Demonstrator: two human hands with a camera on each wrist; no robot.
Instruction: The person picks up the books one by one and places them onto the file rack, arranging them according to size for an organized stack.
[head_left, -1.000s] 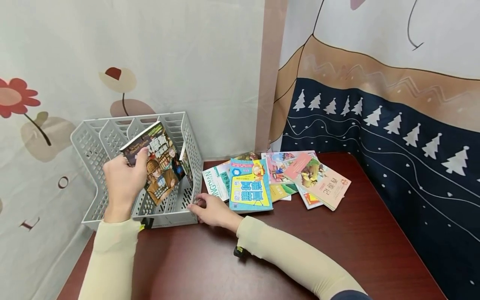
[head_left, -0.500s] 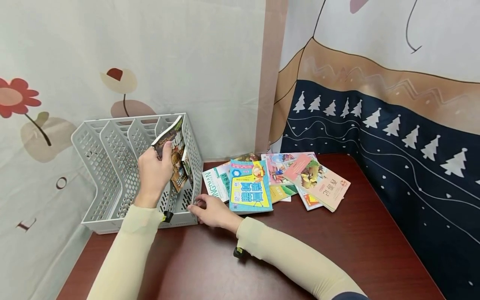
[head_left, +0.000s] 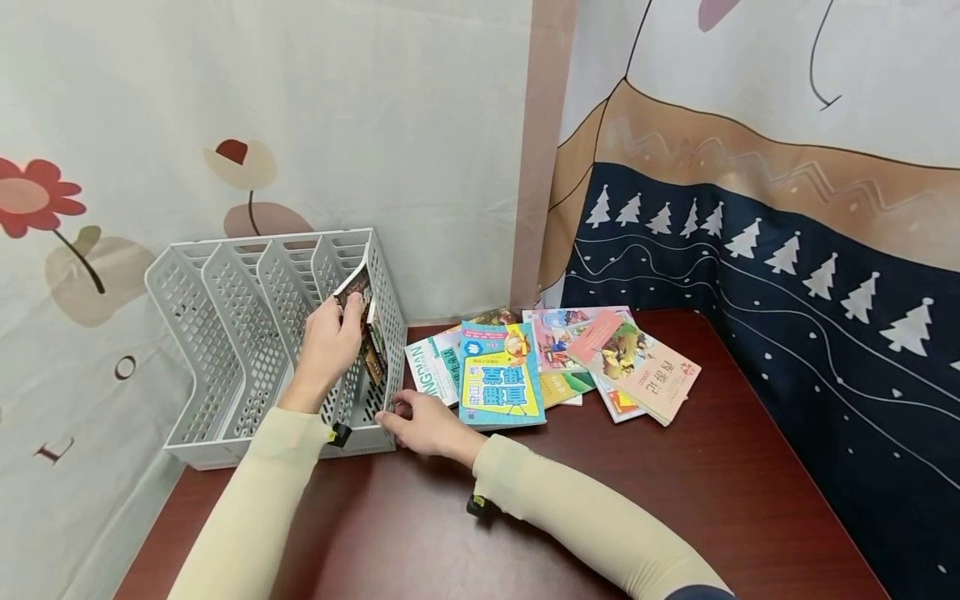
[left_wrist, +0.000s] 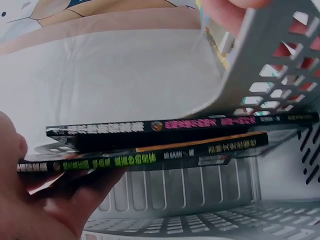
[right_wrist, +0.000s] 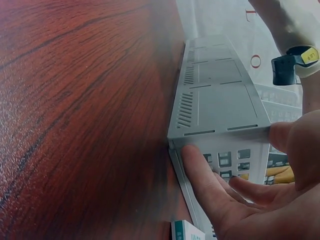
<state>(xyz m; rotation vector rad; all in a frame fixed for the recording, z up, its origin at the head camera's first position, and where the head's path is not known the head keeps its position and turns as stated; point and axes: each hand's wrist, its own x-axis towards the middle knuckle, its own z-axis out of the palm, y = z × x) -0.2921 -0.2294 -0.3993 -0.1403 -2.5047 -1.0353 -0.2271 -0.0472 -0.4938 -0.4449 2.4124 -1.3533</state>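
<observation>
My left hand [head_left: 327, 348] pinches the dark book [left_wrist: 115, 162] inside the rightmost slot of the grey rack [head_left: 213, 454], room showing toward the divider [head_left: 325, 268]; my right hand [head_left: 431, 425] clamps the near right corner [right_wrist: 225, 131].

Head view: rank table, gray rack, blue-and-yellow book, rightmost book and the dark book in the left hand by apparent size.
1. Table
2. Gray rack
3. Blue-and-yellow book and rightmost book: too alike to rank
4. Dark book, partly hidden by the left hand
</observation>
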